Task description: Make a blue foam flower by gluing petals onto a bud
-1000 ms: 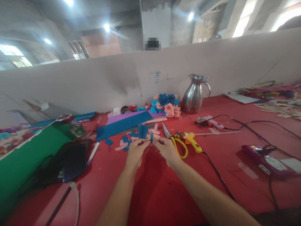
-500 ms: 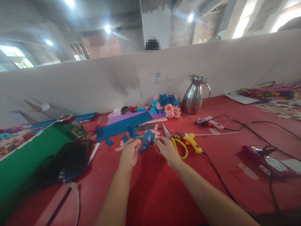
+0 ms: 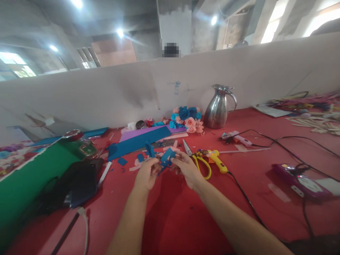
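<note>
Where the green board [image 3: 37, 187] stands at 9 o'clock from the hands, it probably fences off the scraps behind it. The blue sheet [image 3: 140, 141] lies at 11 o'clock, presumably as stock within reach. The left hand [image 3: 146, 174] has thumb and fingers together on a blue piece [image 3: 150, 150] rising toward 12 o'clock; this low pinch likely spares the upper part. The blue strip [image 3: 166, 156] sits between both hands. The right hand [image 3: 188, 170] appears to pinch its right end, a light grip suited to thin paper; its hidden fingers cannot be judged. The shears [image 3: 188, 148] lie at 2 o'clock, handles near the right wrist, likely for quick pickup. The glue gun [image 3: 218, 163] lies at 3 o'clock.

Limits: the board bounds 9 o'clock; the wall [image 3: 106, 99] bounds 12; the gun's cord [image 3: 241, 189] crosses 4, a possible snag. Between the forearms, red table [image 3: 170, 219] extends toward 6 o'clock, offering the easiest withdrawal room.
</note>
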### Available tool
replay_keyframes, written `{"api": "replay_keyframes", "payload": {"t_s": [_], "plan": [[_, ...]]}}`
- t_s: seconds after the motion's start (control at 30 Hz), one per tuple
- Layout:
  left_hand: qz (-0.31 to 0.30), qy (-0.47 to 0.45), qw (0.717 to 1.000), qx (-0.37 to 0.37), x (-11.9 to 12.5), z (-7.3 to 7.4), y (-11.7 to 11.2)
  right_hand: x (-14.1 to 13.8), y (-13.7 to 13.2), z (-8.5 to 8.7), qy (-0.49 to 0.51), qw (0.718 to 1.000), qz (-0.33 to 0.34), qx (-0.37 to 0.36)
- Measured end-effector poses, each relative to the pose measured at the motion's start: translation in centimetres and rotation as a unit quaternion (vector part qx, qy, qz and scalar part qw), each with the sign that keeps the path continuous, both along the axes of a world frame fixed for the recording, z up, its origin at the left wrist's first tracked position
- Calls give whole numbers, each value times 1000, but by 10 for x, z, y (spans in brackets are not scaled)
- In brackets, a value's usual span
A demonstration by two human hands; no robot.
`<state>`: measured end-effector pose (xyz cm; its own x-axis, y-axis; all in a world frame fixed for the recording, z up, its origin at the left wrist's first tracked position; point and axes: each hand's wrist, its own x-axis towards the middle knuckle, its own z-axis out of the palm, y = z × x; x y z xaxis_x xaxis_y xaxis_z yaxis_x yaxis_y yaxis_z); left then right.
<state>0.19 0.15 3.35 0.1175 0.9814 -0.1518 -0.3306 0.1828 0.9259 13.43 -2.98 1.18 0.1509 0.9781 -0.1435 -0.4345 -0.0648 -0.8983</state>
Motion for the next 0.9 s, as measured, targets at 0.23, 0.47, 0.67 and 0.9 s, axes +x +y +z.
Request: {"api": "replay_keyframes", "payload": {"t_s": [0.23, 0.47, 0.67, 0.9], "plan": [[39, -1, 999, 16, -9, -1, 7, 0, 0, -1, -32, 999, -2, 18], [154, -22, 988, -10, -20, 0, 16, 2, 1, 1, -17, 999, -35, 6], [161, -38, 986, -23, -25, -3, 19, 2, -1, 3, -36, 999, -24, -19], [146, 26, 989, 8, -18, -8, 13, 0, -1, 0, -72, 997, 19, -11]]}}
